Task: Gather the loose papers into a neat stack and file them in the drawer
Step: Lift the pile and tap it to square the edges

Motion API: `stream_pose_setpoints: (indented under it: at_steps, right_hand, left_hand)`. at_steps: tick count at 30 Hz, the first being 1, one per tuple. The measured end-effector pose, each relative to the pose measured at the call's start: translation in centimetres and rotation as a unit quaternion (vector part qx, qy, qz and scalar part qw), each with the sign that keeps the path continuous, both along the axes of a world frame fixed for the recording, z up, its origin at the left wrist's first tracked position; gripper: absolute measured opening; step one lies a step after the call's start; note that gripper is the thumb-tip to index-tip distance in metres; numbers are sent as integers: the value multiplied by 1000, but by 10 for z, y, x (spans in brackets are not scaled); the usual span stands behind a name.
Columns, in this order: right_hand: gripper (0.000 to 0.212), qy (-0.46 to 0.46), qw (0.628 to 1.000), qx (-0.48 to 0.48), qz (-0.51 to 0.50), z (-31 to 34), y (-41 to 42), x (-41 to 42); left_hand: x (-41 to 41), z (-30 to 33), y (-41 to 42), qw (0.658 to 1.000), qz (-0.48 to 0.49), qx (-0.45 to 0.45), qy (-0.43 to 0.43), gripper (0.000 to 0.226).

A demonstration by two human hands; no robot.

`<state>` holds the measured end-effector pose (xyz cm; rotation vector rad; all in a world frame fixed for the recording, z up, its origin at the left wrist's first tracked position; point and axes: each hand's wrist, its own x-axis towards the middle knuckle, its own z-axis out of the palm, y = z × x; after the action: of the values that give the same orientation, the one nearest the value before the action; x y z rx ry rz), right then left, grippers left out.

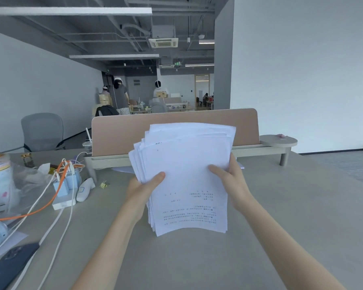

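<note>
1. We hold the paper stack upright above the surface, its sheets fanned at the far left.
2. Our left hand and right hand clamp its side edges.
3. A desk divider stands beyond.

A pale grey-beige surface carries a tan rounded divider panel on a light wooden riser shelf. At left, a white power strip holds pale blue chargers with orange and white cables. A yellow binder clip lies near it. A dark blue phone sits bottom left. Behind stands a grey mesh office chair.
</note>
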<state>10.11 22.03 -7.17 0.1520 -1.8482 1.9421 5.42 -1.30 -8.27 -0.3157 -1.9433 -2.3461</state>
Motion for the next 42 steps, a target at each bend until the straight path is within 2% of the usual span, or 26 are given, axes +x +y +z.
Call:
stream_pose_setpoints:
  at_steps: [3, 7, 12, 16, 18, 21, 23, 29, 36, 42]
  right_hand:
    - [40, 19, 1000, 3, 8, 8, 3, 1]
    - [40, 44, 999, -3, 3, 15, 1, 3]
    - [37, 73, 997, -12, -14, 25, -3, 2]
    - [38, 83, 996, 25, -13, 35, 0, 3]
    - [34, 82, 996, 40, -22, 38, 3, 3]
    - [41, 73, 993, 71, -54, 41, 7, 0]
    - [38, 70, 993, 73, -58, 43, 9, 0]
    - [40, 41, 999, 10, 1, 30, 11, 0]
    - [46, -30, 999, -21, 34, -14, 4, -5]
    - [36, -17, 1000, -16, 8, -12, 3, -10]
  left_hand:
    - [2, 5, 3, 1000, -2, 3, 8, 13]
    - [4, 13, 12, 1000, -18, 11, 18, 27]
    - [4, 25, 20, 999, -5, 21, 33, 33]
    - [2, 36, 12, 998, -37, 13, 53, 29]
    - [0, 38, 9, 998, -43, 7, 54, 30]
    - [-4, 39, 7, 998, -43, -4, 42, 33]
    - [-6, 38, 7, 998, -54, -2, 30, 35]
    - [-7, 15, 5, 995, -104, 12, -6, 39]
    - [-6, -28, 12, 995, -88, -19, -46, 48]
    - [-18, -23, 18, 996, -28, -77, -33, 28]
